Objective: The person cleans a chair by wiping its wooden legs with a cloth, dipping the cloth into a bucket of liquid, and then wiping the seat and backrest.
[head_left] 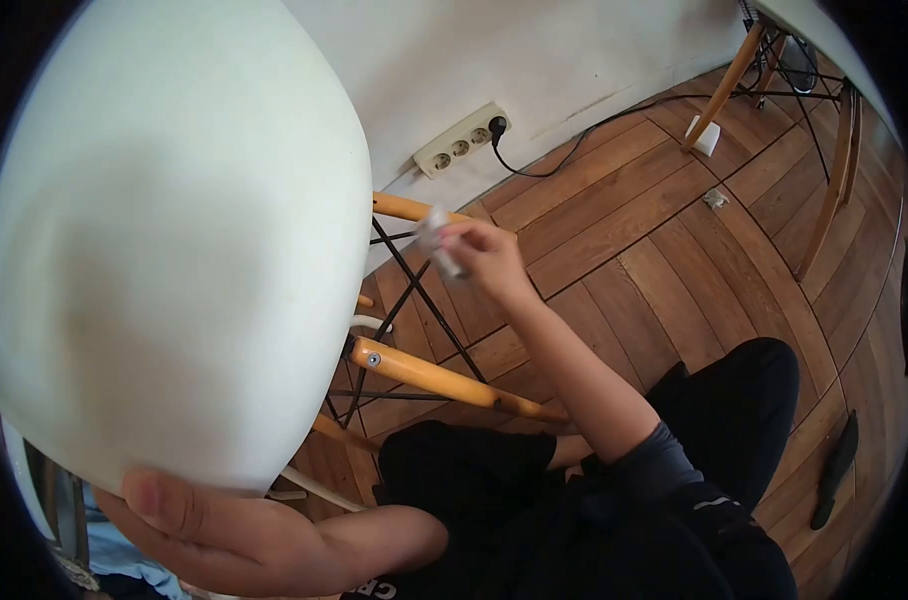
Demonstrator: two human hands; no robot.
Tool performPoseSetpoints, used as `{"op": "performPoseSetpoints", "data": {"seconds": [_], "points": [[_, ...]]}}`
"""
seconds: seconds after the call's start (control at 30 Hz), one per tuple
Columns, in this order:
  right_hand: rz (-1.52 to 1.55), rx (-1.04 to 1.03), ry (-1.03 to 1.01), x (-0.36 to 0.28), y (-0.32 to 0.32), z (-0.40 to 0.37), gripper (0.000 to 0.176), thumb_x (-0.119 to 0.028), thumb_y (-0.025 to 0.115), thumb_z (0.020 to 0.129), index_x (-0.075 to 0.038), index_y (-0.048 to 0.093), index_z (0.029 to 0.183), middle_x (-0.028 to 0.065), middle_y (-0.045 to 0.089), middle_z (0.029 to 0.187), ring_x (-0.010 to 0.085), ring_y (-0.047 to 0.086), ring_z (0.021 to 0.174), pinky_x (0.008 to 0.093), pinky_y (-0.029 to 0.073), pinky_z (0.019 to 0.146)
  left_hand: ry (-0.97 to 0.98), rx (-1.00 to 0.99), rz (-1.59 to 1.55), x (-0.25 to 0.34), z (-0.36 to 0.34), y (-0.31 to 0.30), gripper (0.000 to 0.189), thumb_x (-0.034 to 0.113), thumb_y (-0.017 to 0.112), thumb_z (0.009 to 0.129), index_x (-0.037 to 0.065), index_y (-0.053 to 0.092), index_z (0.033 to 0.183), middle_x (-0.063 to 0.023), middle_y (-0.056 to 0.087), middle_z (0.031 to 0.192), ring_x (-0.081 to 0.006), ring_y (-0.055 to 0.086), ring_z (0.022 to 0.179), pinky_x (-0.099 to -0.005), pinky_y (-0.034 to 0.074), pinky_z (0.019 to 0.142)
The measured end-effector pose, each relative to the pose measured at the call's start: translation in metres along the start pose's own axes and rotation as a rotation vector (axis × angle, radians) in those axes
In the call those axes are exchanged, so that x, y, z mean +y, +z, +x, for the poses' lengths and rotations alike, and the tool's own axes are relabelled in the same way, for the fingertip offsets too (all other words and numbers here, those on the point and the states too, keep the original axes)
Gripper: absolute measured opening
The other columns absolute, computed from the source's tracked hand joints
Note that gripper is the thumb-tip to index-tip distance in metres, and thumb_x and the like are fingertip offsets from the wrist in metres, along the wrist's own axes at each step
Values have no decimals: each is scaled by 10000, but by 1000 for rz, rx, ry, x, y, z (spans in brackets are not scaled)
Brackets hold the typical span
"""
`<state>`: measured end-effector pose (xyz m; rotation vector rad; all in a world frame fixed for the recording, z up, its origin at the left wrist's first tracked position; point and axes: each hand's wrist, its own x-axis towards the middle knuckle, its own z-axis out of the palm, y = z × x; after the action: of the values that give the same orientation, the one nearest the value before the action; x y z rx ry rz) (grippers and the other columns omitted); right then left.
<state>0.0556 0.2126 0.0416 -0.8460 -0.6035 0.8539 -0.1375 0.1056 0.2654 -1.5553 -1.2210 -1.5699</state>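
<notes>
A white moulded chair (204, 230) with wooden legs and black cross rods fills the left side, tipped so its smooth shell faces me. My left hand (204, 525) grips the shell's lower edge, its thumb on the near surface and its fingers hidden behind. Beside the chair's upper wooden leg (404, 207), my right hand (484, 255) is closed on a small crumpled white wipe (436, 240), blurred by motion. One lower leg (444, 382), with a metal bolt near its top, runs toward my lap.
A socket strip (462, 142) with a black plug is on the wall, its cable (574, 150) trailing right. Another chair's wooden leg (724, 88) stands near a white block (703, 136). A crumpled scrap (715, 199) and a dark knife-like object (836, 470) lie on the wooden floor.
</notes>
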Motion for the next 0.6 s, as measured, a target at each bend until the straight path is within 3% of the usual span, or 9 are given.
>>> {"op": "performPoseSetpoints", "data": {"seconds": [0.13, 0.2, 0.27, 0.33, 0.43, 0.6], "points": [[56, 160, -72, 6, -27, -4, 258, -72, 576, 896, -46, 533, 1149, 78, 628, 1015, 147, 596, 917, 276, 494, 747, 19, 54, 51, -6, -1, 3, 542, 381, 382, 976, -32, 401, 1328, -243, 559, 1167, -277, 620, 997, -346, 547, 775], [-171, 127, -263, 20, -15, -9, 309, -71, 565, 893, -55, 516, 1197, 112, 626, 1082, 183, 625, 925, 311, 511, 764, 16, 43, 98, -8, 1, 0, 569, 400, 377, 971, -34, 381, 1340, -253, 545, 1180, -289, 615, 1004, -350, 546, 780], [-269, 61, -256, 21, 8, -23, 251, -71, 586, 869, -47, 557, 1117, 96, 610, 1110, 230, 601, 1012, 346, 495, 833, 19, 35, 142, -13, 3, -1, 596, 418, 372, 966, -36, 361, 1353, -264, 531, 1194, -301, 611, 1011, -353, 546, 785], [-679, -34, -722, 24, 21, -25, 207, -73, 593, 843, -73, 591, 1050, 58, 610, 1071, 261, 553, 1070, 393, 446, 876, -1, 22, 81, -17, 6, -2, 620, 446, 359, 961, -32, 358, 1357, -287, 515, 1202, -317, 597, 1036, -365, 543, 801], [-799, -142, -678, 20, 10, -14, 153, -110, 575, 846, -109, 613, 995, 35, 602, 1016, 273, 509, 1079, 413, 393, 880, 6, 49, 99, -22, 7, 0, 620, 446, 355, 962, -31, 355, 1359, -291, 508, 1207, -322, 591, 1046, -372, 540, 809], [-818, -102, -695, 47, -13, 29, 98, -135, 532, 868, -114, 595, 939, 43, 584, 964, 277, 490, 1053, 408, 382, 849, -23, 79, 97, -15, 7, 0, 623, 446, 351, 962, -32, 349, 1361, -300, 496, 1219, -332, 579, 1066, -390, 532, 828]]}}
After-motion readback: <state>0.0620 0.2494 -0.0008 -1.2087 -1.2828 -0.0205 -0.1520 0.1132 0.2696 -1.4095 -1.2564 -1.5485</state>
